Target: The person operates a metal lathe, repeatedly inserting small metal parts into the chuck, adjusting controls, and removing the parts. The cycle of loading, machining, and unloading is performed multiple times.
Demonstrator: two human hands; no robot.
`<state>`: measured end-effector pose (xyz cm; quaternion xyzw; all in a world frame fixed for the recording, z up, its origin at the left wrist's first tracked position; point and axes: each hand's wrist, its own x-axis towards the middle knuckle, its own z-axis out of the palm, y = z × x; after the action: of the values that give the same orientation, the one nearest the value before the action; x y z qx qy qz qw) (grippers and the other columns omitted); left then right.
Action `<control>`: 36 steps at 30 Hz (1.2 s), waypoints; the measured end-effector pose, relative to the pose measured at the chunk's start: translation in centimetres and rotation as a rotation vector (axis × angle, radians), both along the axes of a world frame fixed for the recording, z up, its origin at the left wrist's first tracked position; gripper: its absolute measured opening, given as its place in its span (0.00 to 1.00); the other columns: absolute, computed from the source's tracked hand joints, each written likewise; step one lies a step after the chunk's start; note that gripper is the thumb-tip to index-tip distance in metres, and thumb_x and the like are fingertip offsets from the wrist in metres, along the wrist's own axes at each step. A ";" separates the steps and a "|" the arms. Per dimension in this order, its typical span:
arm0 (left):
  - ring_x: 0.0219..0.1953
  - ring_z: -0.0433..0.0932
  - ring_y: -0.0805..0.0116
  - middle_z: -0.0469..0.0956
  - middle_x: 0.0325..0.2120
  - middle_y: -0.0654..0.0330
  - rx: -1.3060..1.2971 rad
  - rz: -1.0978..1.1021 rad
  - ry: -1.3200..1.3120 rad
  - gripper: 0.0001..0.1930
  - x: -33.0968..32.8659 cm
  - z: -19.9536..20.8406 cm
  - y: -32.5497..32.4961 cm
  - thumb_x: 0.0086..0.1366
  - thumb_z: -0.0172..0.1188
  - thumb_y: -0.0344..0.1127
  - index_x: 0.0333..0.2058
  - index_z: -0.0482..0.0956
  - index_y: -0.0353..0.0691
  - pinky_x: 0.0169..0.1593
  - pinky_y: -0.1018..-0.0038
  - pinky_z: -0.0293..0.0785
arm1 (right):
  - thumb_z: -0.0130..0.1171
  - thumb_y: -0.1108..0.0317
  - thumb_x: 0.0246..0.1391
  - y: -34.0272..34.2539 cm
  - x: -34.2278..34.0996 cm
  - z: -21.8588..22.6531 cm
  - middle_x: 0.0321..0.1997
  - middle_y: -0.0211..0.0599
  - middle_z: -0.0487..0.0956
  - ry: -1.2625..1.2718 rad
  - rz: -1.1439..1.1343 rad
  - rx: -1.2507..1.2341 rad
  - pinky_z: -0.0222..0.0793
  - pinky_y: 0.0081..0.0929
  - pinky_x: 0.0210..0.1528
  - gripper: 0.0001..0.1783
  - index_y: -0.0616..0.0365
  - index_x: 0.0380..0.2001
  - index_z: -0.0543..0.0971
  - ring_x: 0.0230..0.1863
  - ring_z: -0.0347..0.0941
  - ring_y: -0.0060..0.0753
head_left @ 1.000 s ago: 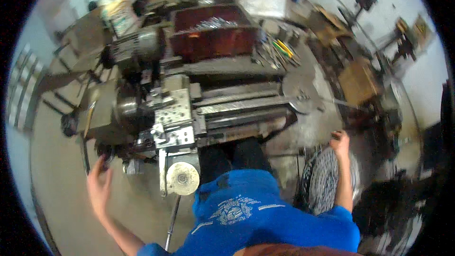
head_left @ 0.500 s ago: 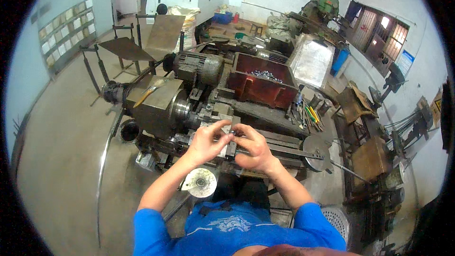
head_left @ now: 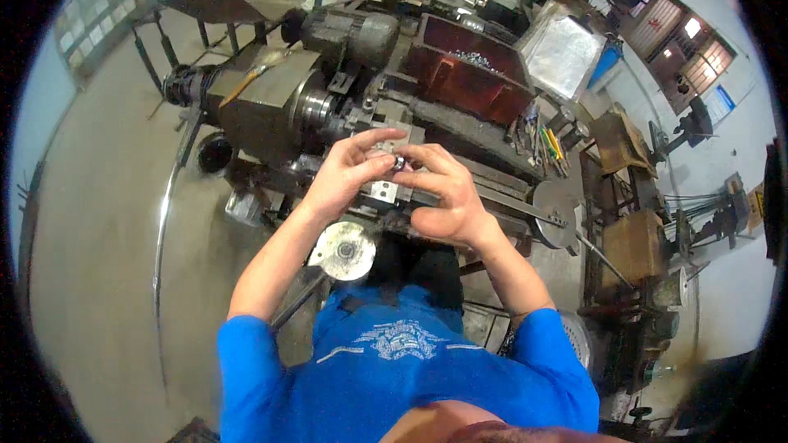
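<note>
Between my fingertips is a small, shiny round metal part (head_left: 400, 163), dark at its middle. My left hand (head_left: 345, 174) comes from the left, its thumb and fingers pinching at the part. My right hand (head_left: 451, 197) meets it from the other side, its fingers bent onto the part and its thumb lower down. Both hands are above the lathe's tool slide (head_left: 383, 190), a pale metal block with holes. To their left is the round, bright chuck (head_left: 315, 104) of the lathe. The fingers hide much of the part.
Behind the hands stands a dark red box (head_left: 468, 82) with small metal pieces. Left of it lies an electric motor (head_left: 353, 37). A wooden-handled brush (head_left: 246, 84) rests on the headstock. Pens and tools (head_left: 546, 143) lie at the right. A round handwheel (head_left: 345, 251) sits near my body.
The view has tilted down, so the machine sits higher in it. My fingers have spread a little and the small round part shows more between them.
</note>
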<state>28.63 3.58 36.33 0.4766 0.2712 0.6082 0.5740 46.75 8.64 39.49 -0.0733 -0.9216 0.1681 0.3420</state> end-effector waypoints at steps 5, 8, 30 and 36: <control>0.37 0.76 0.72 0.75 0.37 0.56 -0.040 0.037 -0.112 0.22 -0.4 -0.3 -0.1 0.57 0.56 0.31 0.51 0.65 0.33 0.43 0.75 0.74 | 0.54 0.68 0.21 0.0 -1.2 -0.2 0.46 0.43 0.73 -0.008 -0.019 -0.025 0.65 0.35 0.46 0.25 0.57 0.34 0.78 0.44 0.67 0.46; 0.36 0.76 0.72 0.76 0.36 0.57 -0.025 0.060 -0.105 0.22 -1.1 -0.5 0.1 0.57 0.56 0.31 0.50 0.65 0.32 0.42 0.77 0.74 | 0.55 0.66 0.22 0.4 -2.0 -0.3 0.46 0.42 0.73 0.005 -0.013 -0.050 0.64 0.36 0.48 0.25 0.56 0.34 0.78 0.46 0.67 0.47; 0.30 0.77 0.67 0.77 0.27 0.52 -0.192 0.607 0.388 0.24 -14.7 0.9 -8.0 0.59 0.53 0.38 0.51 0.64 0.29 0.39 0.73 0.73 | 0.56 0.65 0.23 10.5 -14.1 -3.5 0.32 0.44 0.77 -0.339 -0.160 0.175 0.68 0.36 0.40 0.12 0.57 0.18 0.80 0.37 0.72 0.45; 0.29 0.76 0.68 0.77 0.26 0.55 -0.386 1.037 0.579 0.22 -21.4 -0.3 -16.7 0.59 0.53 0.37 0.49 0.66 0.29 0.39 0.74 0.72 | 0.56 0.62 0.21 12.7 -17.1 -6.0 0.22 0.40 0.77 -0.671 -0.361 0.155 0.68 0.36 0.35 0.12 0.50 0.17 0.81 0.34 0.71 0.43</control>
<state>7.25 -13.07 36.04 0.3159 0.7170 0.5939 0.1831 29.63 21.34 33.51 -0.2593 -0.9645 0.0015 0.0502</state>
